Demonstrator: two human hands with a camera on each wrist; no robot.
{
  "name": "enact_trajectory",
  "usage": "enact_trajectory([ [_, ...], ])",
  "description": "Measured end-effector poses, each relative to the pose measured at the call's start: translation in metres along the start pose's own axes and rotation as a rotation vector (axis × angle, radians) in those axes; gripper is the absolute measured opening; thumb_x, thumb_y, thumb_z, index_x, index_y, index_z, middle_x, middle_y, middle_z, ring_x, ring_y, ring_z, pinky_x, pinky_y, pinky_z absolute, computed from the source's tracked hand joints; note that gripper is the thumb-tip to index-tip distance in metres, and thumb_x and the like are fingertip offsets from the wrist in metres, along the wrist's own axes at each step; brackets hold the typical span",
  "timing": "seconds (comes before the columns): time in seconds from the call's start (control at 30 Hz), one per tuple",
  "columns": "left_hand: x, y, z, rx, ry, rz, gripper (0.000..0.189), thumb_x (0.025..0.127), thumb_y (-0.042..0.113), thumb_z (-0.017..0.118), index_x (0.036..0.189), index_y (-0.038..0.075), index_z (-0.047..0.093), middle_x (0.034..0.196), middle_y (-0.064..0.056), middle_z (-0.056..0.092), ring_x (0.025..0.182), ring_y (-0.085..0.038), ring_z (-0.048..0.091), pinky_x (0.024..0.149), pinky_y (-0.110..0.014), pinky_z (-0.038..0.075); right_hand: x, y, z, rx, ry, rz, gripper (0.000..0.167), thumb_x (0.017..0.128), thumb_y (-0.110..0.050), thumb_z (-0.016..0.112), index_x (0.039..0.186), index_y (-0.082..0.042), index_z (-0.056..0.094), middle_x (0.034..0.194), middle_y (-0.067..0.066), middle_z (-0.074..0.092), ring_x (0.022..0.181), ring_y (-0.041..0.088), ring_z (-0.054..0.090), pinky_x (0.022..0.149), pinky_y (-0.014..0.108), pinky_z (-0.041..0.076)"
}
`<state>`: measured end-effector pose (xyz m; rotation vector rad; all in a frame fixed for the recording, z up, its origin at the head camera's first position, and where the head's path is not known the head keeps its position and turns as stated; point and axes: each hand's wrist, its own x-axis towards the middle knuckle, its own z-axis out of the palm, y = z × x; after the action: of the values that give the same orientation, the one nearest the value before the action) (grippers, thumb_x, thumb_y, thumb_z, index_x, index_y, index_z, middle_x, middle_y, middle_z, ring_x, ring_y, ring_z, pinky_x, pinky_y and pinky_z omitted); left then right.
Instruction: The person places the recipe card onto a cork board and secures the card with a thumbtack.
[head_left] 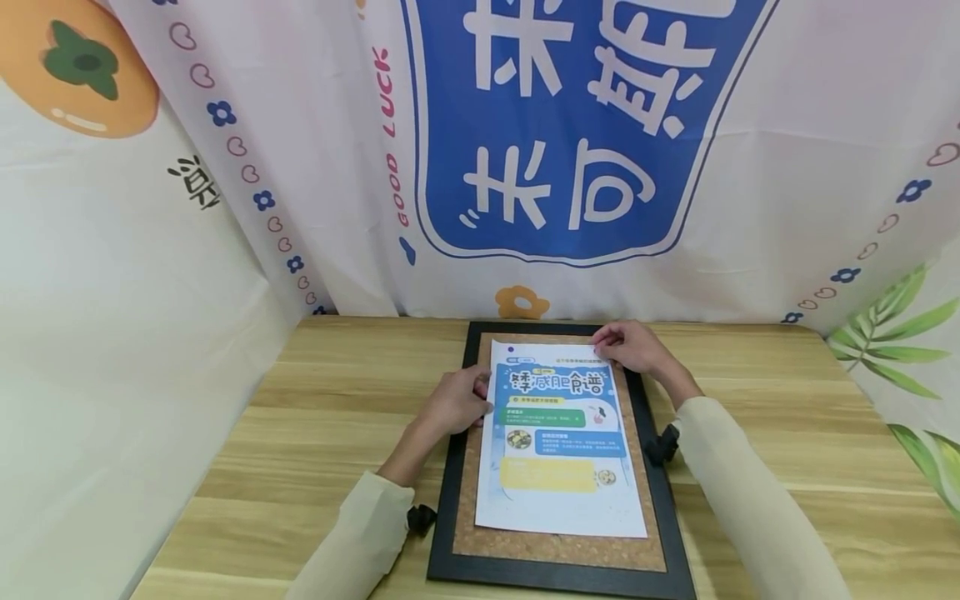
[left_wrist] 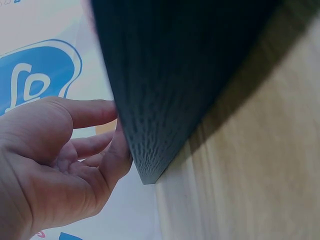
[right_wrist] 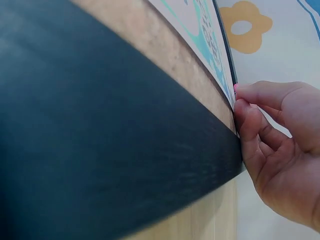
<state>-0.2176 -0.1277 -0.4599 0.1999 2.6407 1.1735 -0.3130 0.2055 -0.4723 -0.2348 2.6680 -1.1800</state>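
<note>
Start at the near side: find a black frame point(head_left: 555, 575) lying flat on the desk point(head_left: 300, 417), with a strip of bare cork point(head_left: 555, 547) along its near inside edge. See no pin in either near corner of the printed sheet point(head_left: 562, 512), laid on the cork within the frame; count both corners as left to do. Partway up the left side, spot the fingers of the left hand point(head_left: 459, 400), bent, tips at the sheet's edge; cannot tell whether pinching the paper or only touching it. Further off, mark a purple pin point(head_left: 511, 349) near the sheet's far left corner; take that corner as done. Across from there, at the far right corner, see the fingers of the right hand point(head_left: 636, 346) pinching a small red pin point(right_wrist: 235, 87); cannot make out whether through the paper yet. Judge this as the step in hand, and the fixing as somewhat short of half done. Beyond the desk, note a printed cloth backdrop point(head_left: 360, 275).
</note>
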Motion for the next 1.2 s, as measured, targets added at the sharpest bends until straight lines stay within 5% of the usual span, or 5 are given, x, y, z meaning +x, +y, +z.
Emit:
enact_trajectory([
  [1.2, -0.0012, 0.0003, 0.0001, 0.007, 0.006, 0.018, 0.057, 0.096, -0.006, 0.073, 0.15, -0.003, 0.055, 0.101, -0.012, 0.061, 0.065, -0.016, 0.064, 0.059, -0.026, 0.059, 0.0079, -0.0002, -0.0026, -0.019, -0.048, -0.021, 0.021, 0.106, -0.014, 0.068, 0.123, -0.002, 0.074, 0.111, 0.017, 0.071, 0.088, 0.024, 0.063, 0.069, 0.029, 0.056],
])
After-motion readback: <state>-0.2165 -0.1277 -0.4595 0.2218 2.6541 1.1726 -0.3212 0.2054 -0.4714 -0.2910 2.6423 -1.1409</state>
